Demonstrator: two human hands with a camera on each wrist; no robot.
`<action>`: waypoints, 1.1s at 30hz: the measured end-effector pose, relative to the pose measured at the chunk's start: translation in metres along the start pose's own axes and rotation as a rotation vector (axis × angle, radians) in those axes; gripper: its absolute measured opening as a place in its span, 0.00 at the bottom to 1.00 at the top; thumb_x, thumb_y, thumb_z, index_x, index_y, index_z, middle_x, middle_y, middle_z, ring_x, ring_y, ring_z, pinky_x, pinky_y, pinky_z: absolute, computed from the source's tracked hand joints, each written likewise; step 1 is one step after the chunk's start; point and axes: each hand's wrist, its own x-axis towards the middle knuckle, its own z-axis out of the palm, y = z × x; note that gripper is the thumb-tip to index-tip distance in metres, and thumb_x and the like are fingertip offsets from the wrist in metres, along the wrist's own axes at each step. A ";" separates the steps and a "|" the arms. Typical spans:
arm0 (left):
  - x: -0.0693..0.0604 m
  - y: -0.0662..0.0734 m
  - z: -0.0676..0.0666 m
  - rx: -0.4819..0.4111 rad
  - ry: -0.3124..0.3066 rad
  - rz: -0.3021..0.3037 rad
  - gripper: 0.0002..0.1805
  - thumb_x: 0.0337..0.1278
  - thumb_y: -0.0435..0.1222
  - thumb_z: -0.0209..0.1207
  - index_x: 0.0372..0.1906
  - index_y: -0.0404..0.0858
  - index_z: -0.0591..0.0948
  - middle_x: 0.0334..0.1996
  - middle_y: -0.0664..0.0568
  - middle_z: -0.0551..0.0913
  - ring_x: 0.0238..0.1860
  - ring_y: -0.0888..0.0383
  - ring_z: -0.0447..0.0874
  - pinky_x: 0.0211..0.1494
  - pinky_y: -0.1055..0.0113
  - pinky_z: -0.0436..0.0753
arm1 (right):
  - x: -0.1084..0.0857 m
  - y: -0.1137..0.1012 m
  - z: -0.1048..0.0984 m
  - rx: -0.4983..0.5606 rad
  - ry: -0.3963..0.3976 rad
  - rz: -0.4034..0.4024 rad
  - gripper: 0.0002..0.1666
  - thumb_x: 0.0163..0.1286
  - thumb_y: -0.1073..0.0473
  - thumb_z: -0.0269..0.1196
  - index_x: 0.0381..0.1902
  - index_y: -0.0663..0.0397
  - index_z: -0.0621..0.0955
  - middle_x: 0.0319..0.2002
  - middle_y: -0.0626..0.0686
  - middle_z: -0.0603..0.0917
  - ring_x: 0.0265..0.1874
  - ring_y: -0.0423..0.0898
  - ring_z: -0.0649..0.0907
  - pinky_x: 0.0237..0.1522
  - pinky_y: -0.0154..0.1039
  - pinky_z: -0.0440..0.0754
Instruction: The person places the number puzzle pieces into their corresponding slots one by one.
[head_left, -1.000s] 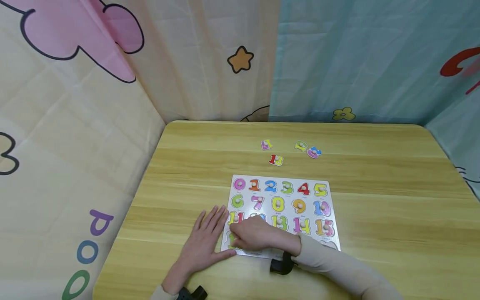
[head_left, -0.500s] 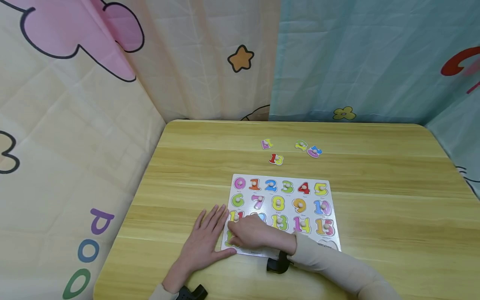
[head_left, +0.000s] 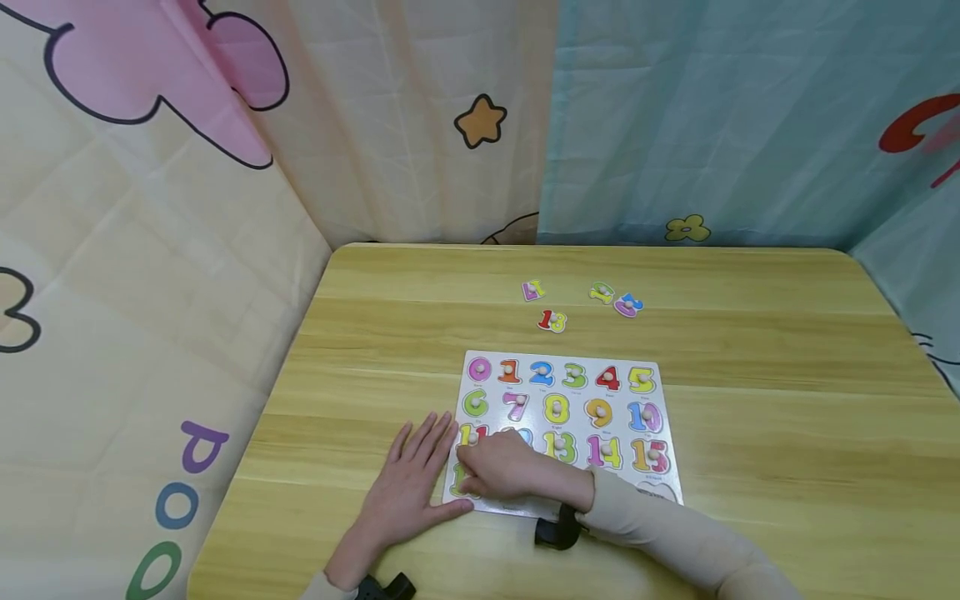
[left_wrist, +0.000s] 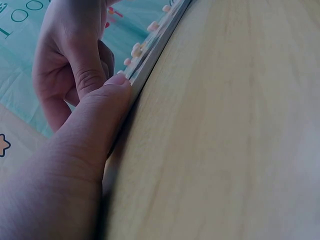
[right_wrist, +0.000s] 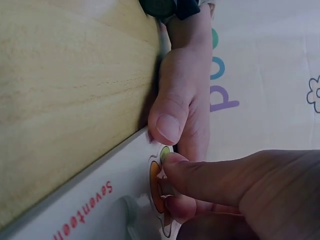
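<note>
A white number puzzle board (head_left: 536,408) with knobbed number pieces lies on the table. My right hand (head_left: 502,467) is over its lower-left part, thumb and finger pinching the knob of an orange-and-green number piece (right_wrist: 156,185). That piece lies at its recess beside the printed word "Seventeen"; whether it sits fully down I cannot tell. My left hand (head_left: 405,492) rests with fingers straight on the table along the board's left edge. Its thumb (left_wrist: 112,92) touches the board's corner. My right hand and forearm hide part of the lower rows.
Beyond the board lie loose number pieces: pink-and-yellow (head_left: 532,290), green-and-yellow (head_left: 602,292), blue-and-pink (head_left: 628,305) and red-and-yellow (head_left: 552,321). A grey recess (right_wrist: 131,215) shows beside the pinched piece. Printed curtains (head_left: 420,167) stand behind the wooden table (head_left: 787,375).
My right hand has shifted slightly left over the lower-left part of the board, still at the same piece. The left hand and the loose pieces have stayed put.
</note>
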 end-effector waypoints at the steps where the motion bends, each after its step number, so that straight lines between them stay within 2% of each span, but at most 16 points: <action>1: 0.000 0.000 0.000 0.003 -0.001 0.001 0.55 0.52 0.72 0.44 0.74 0.37 0.53 0.74 0.47 0.49 0.73 0.47 0.43 0.71 0.46 0.43 | 0.000 0.000 0.000 0.004 0.001 0.001 0.18 0.62 0.45 0.64 0.22 0.43 0.69 0.15 0.39 0.68 0.15 0.37 0.70 0.19 0.34 0.67; 14: 0.000 -0.001 0.001 0.021 -0.007 0.002 0.55 0.51 0.72 0.44 0.74 0.37 0.53 0.74 0.47 0.48 0.73 0.48 0.43 0.71 0.46 0.43 | -0.005 0.001 0.003 0.030 0.026 0.016 0.18 0.63 0.44 0.64 0.22 0.42 0.69 0.14 0.38 0.68 0.15 0.36 0.70 0.20 0.33 0.67; 20: 0.000 -0.001 0.001 0.014 0.002 0.001 0.55 0.51 0.72 0.44 0.74 0.37 0.53 0.74 0.47 0.49 0.73 0.47 0.43 0.70 0.46 0.44 | -0.011 0.012 -0.004 0.097 0.037 0.030 0.20 0.64 0.41 0.62 0.20 0.41 0.69 0.14 0.38 0.68 0.14 0.36 0.69 0.19 0.32 0.65; 24: 0.001 0.000 0.001 0.014 -0.012 -0.011 0.56 0.51 0.73 0.44 0.75 0.38 0.51 0.74 0.48 0.48 0.73 0.48 0.41 0.71 0.47 0.42 | -0.012 0.034 -0.012 0.185 0.060 0.046 0.19 0.65 0.40 0.60 0.21 0.41 0.71 0.13 0.39 0.67 0.14 0.36 0.67 0.18 0.32 0.61; 28: 0.002 0.000 0.001 0.013 -0.011 -0.016 0.56 0.50 0.73 0.44 0.75 0.38 0.51 0.74 0.48 0.48 0.73 0.48 0.41 0.71 0.47 0.42 | -0.007 0.067 -0.026 0.306 0.101 0.087 0.16 0.67 0.42 0.59 0.24 0.42 0.74 0.13 0.40 0.67 0.13 0.37 0.66 0.17 0.32 0.61; 33: 0.001 0.000 0.001 0.012 0.008 -0.013 0.56 0.50 0.73 0.44 0.74 0.38 0.52 0.74 0.47 0.49 0.73 0.47 0.43 0.71 0.46 0.44 | 0.010 0.119 -0.044 0.421 0.226 0.234 0.15 0.68 0.44 0.59 0.30 0.48 0.77 0.15 0.44 0.71 0.13 0.40 0.68 0.16 0.34 0.62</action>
